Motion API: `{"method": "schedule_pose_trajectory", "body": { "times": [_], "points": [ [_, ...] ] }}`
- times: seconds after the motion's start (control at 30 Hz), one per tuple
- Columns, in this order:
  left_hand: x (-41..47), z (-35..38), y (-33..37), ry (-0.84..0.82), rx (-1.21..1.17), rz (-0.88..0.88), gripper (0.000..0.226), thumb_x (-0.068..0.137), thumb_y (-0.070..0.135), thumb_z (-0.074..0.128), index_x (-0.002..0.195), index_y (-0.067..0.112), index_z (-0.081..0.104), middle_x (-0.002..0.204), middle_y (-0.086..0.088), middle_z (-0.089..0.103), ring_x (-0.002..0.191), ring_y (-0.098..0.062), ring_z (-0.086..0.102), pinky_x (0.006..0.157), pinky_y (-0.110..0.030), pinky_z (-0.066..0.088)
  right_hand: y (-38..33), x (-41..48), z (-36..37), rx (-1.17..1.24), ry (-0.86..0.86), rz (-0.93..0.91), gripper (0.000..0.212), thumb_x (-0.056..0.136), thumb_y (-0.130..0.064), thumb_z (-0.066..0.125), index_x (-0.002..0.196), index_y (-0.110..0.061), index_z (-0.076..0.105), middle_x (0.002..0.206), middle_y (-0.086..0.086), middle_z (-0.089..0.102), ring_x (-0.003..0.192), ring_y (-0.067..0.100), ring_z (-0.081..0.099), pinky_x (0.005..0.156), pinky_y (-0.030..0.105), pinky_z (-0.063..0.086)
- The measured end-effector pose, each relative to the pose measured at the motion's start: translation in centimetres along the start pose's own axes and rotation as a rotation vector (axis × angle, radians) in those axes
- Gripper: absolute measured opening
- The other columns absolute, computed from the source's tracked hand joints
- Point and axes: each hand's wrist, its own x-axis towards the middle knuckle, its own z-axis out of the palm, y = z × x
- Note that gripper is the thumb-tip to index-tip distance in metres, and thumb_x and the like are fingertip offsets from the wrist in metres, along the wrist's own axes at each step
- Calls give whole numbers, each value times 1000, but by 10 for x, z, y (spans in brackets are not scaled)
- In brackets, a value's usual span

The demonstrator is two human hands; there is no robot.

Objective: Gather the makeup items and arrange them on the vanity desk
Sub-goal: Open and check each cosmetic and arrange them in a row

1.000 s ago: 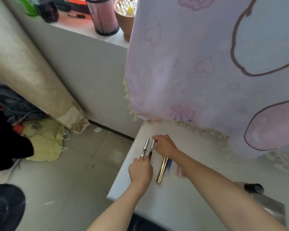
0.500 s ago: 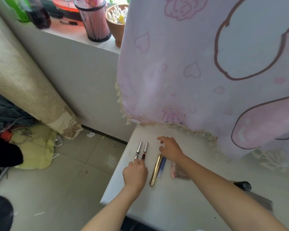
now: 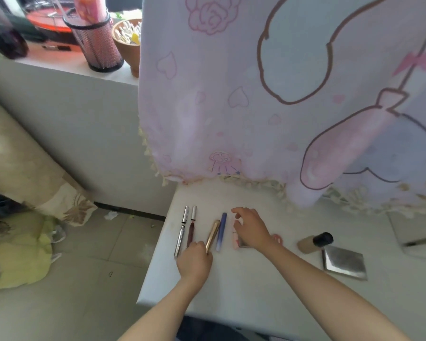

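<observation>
Four slim makeup tubes lie side by side on the white vanity desk (image 3: 256, 291): a silver tube (image 3: 182, 230), a dark red tube (image 3: 191, 228), a gold tube (image 3: 213, 232) and a blue tube (image 3: 221, 230). My left hand (image 3: 194, 263) has its fingers curled at the near end of the gold tube, which is tilted toward it. My right hand (image 3: 252, 230) is spread with relaxed fingers over a small pink item (image 3: 236, 241), which it mostly hides.
A beige bottle with a black cap (image 3: 315, 242) lies to the right, beside a silver compact (image 3: 343, 263). A mirror (image 3: 418, 232) stands at the far right. A pink curtain (image 3: 268, 94) hangs over the desk's back. The desk's left edge drops to the tiled floor.
My left hand slid right from the ends of the silver and red tubes to the gold tube. My right hand left the red tube's cap and moved right over the pink item.
</observation>
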Motion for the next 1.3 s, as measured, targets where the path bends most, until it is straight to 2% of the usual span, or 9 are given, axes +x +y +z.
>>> {"method": "schedule_pose_trajectory", "body": {
  "times": [0.2,0.33,0.43,0.6,0.73,0.87,1.03,1.13,1.3],
  "points": [
    [-12,-45,-3,193,-236,148,16,89,27,51,92,15,61,90,2,53,82,-19,52,63,-27,38,-21,-17,-14,268,33,12,29,95,-21,45,120,-12,53,110,7,59,93,15,50,75,20,41],
    [-12,-96,-10,345,-413,333,15,83,21,62,97,15,66,87,4,56,88,-16,53,68,-24,34,-63,-23,-54,574,-93,54,21,96,-33,40,96,-17,53,64,2,61,45,11,56,47,19,38],
    [-7,-126,-13,429,-519,422,16,78,15,69,92,9,68,84,4,58,81,-20,55,72,-26,40,-94,-28,-77,590,-97,-61,23,94,-28,47,75,-15,51,39,-3,54,30,8,46,36,17,33],
    [-7,-158,-8,481,-472,620,40,78,40,51,93,6,67,73,11,55,73,-3,37,68,-10,33,-127,-34,-99,641,58,-202,29,89,-9,55,61,-15,48,31,-5,44,28,4,36,32,14,28],
    [-7,-170,-7,457,-392,727,46,76,51,34,91,16,61,66,12,48,73,-4,32,64,-21,33,-130,-42,-107,660,66,-265,29,87,2,52,63,-12,45,27,-7,43,26,2,31,31,12,24],
    [-9,-172,2,407,-357,727,49,78,48,38,97,10,63,67,18,47,77,-5,36,65,-13,31,-127,-51,-120,596,18,-288,28,85,8,52,68,-13,49,39,-20,55,31,-2,40,36,9,30],
    [-8,-168,4,419,-341,760,48,75,51,32,95,21,63,76,-3,64,80,-12,39,63,-23,36,-117,-56,-135,420,-43,-239,13,90,-25,55,102,-22,59,66,-8,56,53,7,52,55,21,39],
    [-12,-167,11,414,-297,813,55,76,50,33,100,13,66,83,-3,68,83,-10,38,68,-21,36,-112,-53,-133,172,76,-219,31,91,-27,53,70,-4,58,50,-7,45,38,2,40,46,22,34],
    [-14,-171,14,398,-303,820,60,74,52,32,102,11,66,85,-4,66,83,-9,37,70,-24,37,-104,-57,-126,157,172,-291,28,84,-18,63,58,-19,52,56,-6,45,47,0,41,53,20,32]
  ]
}}
